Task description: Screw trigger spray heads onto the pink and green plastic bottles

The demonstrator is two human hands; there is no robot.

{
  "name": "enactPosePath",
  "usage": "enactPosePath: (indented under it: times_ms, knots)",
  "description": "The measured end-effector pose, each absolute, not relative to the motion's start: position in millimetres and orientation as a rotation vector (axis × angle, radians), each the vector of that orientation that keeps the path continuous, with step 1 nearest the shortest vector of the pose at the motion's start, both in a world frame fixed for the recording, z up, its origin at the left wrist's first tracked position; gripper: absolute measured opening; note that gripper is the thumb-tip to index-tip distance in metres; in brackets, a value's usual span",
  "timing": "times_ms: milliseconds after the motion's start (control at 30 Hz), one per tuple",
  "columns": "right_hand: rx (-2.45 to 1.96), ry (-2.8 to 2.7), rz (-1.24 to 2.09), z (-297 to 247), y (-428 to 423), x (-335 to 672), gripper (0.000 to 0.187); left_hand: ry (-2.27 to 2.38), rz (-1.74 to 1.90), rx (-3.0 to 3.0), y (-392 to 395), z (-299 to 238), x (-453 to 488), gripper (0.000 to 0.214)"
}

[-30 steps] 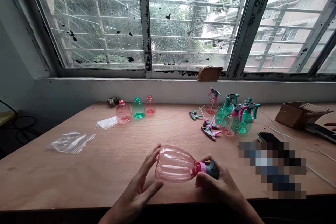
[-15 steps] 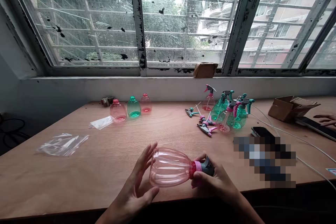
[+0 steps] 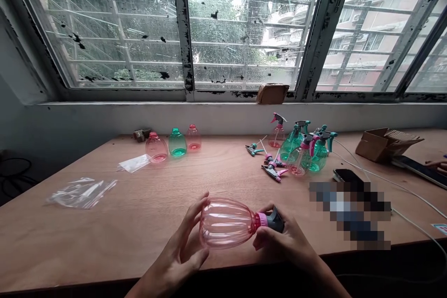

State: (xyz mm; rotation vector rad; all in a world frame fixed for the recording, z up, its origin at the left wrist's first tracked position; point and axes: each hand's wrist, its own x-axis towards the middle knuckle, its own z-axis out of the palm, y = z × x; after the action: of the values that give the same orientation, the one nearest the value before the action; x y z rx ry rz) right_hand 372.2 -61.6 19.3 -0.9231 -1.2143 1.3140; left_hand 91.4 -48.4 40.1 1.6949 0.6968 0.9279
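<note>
A clear pink ribbed spray bottle [image 3: 225,222] lies on its side above the near edge of the wooden table [image 3: 139,205]. My left hand [image 3: 185,247] cups its base, fingers spread against the plastic. My right hand [image 3: 284,241] is closed round the pink collar and grey trigger head [image 3: 274,220] at its neck.
Three capless bottles [image 3: 174,142], two pink and one green, stand at the back left. Several finished spray bottles [image 3: 302,146] and loose trigger heads [image 3: 274,167] sit at the back right. Plastic bags [image 3: 82,192] lie left. A phone [image 3: 345,176], cables and a cardboard box [image 3: 386,143] are right, near another person's hand [image 3: 440,165].
The view shifted slightly left and down. My hands and the bottle stay almost in place; the right hand's grip on the trigger head turned a little.
</note>
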Motion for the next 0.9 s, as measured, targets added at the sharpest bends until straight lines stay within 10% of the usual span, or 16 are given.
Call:
enactPosePath:
  times_ms: [900]
  knots:
    - [-1.004, -1.374, 1.196, 17.1, -65.8, 377.5, 0.035, 0.644, 0.817, 1.466, -44.1, 37.2, 95.3, 0.083]
